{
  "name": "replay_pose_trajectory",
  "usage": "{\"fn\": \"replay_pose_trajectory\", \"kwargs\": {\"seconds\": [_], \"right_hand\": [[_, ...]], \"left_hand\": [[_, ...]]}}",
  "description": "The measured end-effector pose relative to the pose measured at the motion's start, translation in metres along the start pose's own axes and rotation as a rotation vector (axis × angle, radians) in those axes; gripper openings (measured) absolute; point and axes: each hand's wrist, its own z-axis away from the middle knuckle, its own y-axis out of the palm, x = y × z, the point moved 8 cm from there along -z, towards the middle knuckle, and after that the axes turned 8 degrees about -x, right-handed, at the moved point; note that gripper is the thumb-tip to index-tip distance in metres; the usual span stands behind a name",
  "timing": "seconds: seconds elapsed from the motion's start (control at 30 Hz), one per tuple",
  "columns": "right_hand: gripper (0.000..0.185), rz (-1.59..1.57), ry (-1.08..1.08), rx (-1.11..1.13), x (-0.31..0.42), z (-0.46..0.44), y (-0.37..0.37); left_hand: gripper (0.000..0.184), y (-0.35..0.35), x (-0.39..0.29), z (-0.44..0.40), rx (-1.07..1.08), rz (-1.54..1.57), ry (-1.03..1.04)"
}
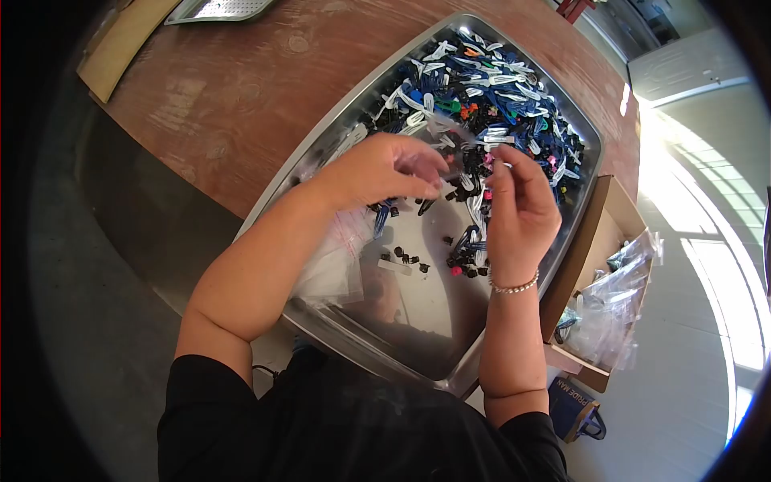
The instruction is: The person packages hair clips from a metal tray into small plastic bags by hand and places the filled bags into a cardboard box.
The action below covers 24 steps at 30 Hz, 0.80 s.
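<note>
Right over the metal tray [418, 317] now, 2 bare hands at work. In from the left, the left hand [373, 173], fingers curled into a loose hook, thumb a little apart from the fingertips. Just beyond and between the hands, a clear bag [454, 145], almost lost against the clutter behind, edges barely traceable. Gripped by the left or merely touching? Impossible to tell.

Across to the right hand [526, 213], beaded bracelet [514, 289] at the wrist: thumb and index finger drawn close together, other fingers folded in. Anything between those tips too small to make out, with pale clips directly behind.

And up the tray, a great heap of hair clips [490, 80], blue, white and black, flecks of orange, green and pink, partly hidden behind both hands. Lower down, a scatter of small black clips [401, 255] on bare metal. Under the left forearm, flat clear bags [333, 269], partly covered, number impossible to count.

Off to the right, a cardboard box [558, 309] with filled plastic bags [610, 313], contents blurred by glare. Below, a dark blue bag [572, 410], only "PRIDE MAN" legible. Up top, a perforated tray [221, 8] and a red object [574, 10], both cut off by the frame.
</note>
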Motion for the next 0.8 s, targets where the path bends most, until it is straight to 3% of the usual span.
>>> {"fn": "replay_pose_trajectory", "kwargs": {"seconds": [0.1,0.13,0.17,0.23,0.27,0.5,0.6,0.77,0.8], "right_hand": [[0.012,0.228,0.154,0.184,-0.032,-0.005,0.0],[0.015,0.306,0.061,0.346,-0.029,-0.003,0.011],[0.015,0.306,0.062,0.346,-0.034,-0.002,0.012],[0.022,0.4,-0.135,0.778,-0.037,0.024,0.044],[0.026,0.453,-0.182,0.811,-0.036,0.031,0.049],[0.024,0.816,-0.363,0.802,-0.045,0.042,0.062],[0.026,0.567,-0.222,0.629,-0.049,0.027,0.048],[0.021,0.603,-0.191,0.42,-0.05,0.004,0.033],[0.019,0.591,-0.276,0.398,-0.049,0.006,0.038]], "left_hand": [[0.034,-0.014,-0.01,-0.002,-0.104,0.157,-0.011],[0.033,-0.023,-0.011,-0.001,-0.176,0.137,-0.019],[0.033,-0.031,-0.012,0.0,-0.25,0.116,-0.026],[0.032,-0.035,-0.016,0.001,-0.274,0.088,-0.009],[0.031,-0.037,-0.018,0.003,-0.301,0.121,-0.011],[0.03,-0.042,-0.018,0.003,-0.277,0.125,-0.017],[0.029,-0.041,-0.02,0.004,-0.282,0.1,-0.012],[0.03,-0.04,-0.022,0.005,-0.29,0.117,-0.009],[0.031,-0.038,-0.02,0.004,-0.283,0.136,-0.023]]}}
